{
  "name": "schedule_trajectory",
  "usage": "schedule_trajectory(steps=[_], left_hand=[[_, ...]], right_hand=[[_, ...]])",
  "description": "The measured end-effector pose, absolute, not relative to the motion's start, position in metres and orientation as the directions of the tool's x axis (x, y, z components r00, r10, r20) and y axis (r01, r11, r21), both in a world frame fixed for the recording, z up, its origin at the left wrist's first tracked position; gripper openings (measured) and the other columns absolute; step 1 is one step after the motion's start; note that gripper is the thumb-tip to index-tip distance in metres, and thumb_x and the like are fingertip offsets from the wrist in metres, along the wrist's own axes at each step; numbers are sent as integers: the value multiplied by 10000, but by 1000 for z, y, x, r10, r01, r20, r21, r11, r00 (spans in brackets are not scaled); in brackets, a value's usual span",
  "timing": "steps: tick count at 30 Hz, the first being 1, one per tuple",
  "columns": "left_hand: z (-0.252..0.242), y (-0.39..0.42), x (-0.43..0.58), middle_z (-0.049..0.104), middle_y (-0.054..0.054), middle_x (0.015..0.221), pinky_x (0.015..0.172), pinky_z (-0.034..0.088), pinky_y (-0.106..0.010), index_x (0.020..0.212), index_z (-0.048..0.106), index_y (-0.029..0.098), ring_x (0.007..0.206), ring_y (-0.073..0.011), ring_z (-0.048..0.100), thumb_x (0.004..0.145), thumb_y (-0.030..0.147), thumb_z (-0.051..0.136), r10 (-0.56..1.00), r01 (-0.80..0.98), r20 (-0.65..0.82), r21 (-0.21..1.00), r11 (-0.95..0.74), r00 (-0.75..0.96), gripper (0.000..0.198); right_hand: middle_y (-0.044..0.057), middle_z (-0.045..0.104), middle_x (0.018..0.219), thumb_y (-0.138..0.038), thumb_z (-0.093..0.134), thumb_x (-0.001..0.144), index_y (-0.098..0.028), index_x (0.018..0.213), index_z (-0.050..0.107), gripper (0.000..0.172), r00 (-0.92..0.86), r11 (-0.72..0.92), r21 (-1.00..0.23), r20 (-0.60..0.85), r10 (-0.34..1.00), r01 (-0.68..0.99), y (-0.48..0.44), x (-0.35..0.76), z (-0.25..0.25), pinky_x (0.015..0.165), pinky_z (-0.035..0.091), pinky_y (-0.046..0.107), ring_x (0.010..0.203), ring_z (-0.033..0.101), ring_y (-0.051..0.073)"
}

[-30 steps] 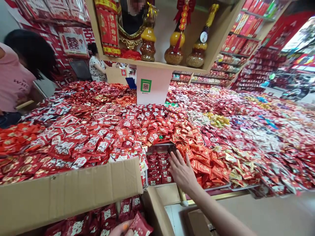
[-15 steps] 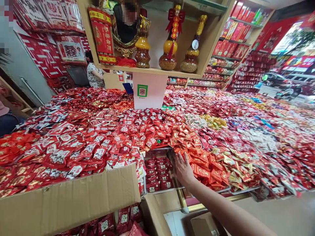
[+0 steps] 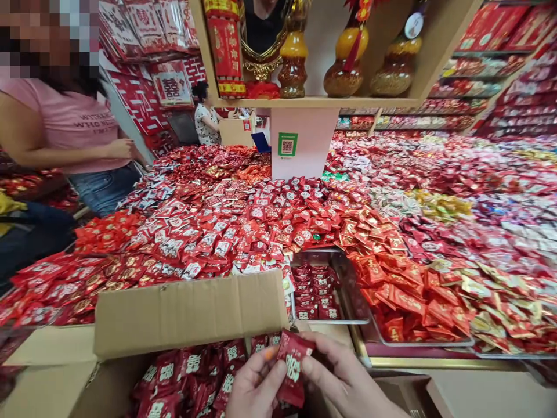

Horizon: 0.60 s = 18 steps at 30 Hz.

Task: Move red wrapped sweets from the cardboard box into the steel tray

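Both my hands meet at the bottom centre over an open cardboard box (image 3: 191, 313) full of dark red packets. My left hand (image 3: 255, 386) and my right hand (image 3: 343, 380) pinch one dark red packet (image 3: 292, 367) with white characters, holding it upright between the fingertips. Just beyond the hands, a metal tray (image 3: 335, 264) set into the display holds a low layer of the same dark red packets (image 3: 315, 290). The tray's right side borders a heap of orange-red packets (image 3: 404, 290).
A huge display of mixed red, gold and white packets (image 3: 243, 226) fills the counter. A shelf post with a green QR code sign (image 3: 288, 144) stands mid-counter, with gourd bottles (image 3: 346, 67) above. A person in a pink shirt (image 3: 73, 125) stands at left; another person (image 3: 204, 119) farther back.
My right hand left the tray's edge and came back to the box. Both hands now hold one red packet. The view shifted, bringing the person in pink into sight.
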<state>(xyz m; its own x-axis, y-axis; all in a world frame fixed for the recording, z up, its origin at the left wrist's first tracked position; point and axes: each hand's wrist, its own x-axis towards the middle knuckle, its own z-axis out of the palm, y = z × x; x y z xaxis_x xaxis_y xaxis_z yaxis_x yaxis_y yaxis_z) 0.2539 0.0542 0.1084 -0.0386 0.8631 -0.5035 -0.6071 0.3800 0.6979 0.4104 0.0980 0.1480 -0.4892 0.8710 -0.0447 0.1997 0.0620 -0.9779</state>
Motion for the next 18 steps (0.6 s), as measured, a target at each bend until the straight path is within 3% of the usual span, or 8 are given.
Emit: schedule_trajectory(steps=[5, 8, 10, 14, 18], left_hand=[[99, 53, 246, 734, 3, 814, 737, 484, -203, 837, 694, 244, 792, -132, 636, 602, 307, 776, 910, -518, -415, 776, 360, 10, 257], [102, 51, 250, 724, -2, 826, 771, 478, -235, 907, 663, 250, 810, -143, 631, 617, 334, 762, 929, -469, -369, 819, 329, 8, 318], [107, 51, 255, 706, 10, 755, 696, 480, -228, 925, 638, 245, 721, -129, 624, 627, 364, 749, 933, -440, -356, 847, 300, -49, 339], [112, 53, 253, 659, 30, 671, 532, 440, -233, 913, 598, 226, 573, -121, 594, 579, 444, 754, 891, -405, -454, 814, 416, 3, 428], [102, 50, 237, 653, 28, 656, 537, 419, -235, 847, 609, 203, 571, -117, 587, 535, 486, 758, 846, -375, -534, 783, 496, 3, 447]], right_hand=[[56, 661, 854, -419, 549, 803, -199, 911, 603, 251, -334, -107, -994, -105, 937, 12, 85, 397, 121, 730, 485, 316, 782, 597, 184], [60, 657, 930, -416, 618, 754, -212, 967, 574, 298, -362, -186, -978, -141, 922, -94, 80, 399, 116, 785, 477, 326, 857, 596, 192], [63, 650, 990, -425, 650, 726, -222, 1001, 556, 354, -353, -241, -957, -172, 920, -161, 80, 404, 118, 820, 465, 329, 907, 589, 194], [56, 654, 958, -423, 666, 717, -220, 1018, 504, 398, -235, -339, -910, -284, 930, -238, 93, 417, 126, 714, 476, 294, 847, 595, 174], [50, 666, 912, -394, 709, 681, -216, 1040, 456, 474, -242, -382, -872, -317, 917, -305, 112, 427, 127, 726, 474, 317, 827, 610, 178]])
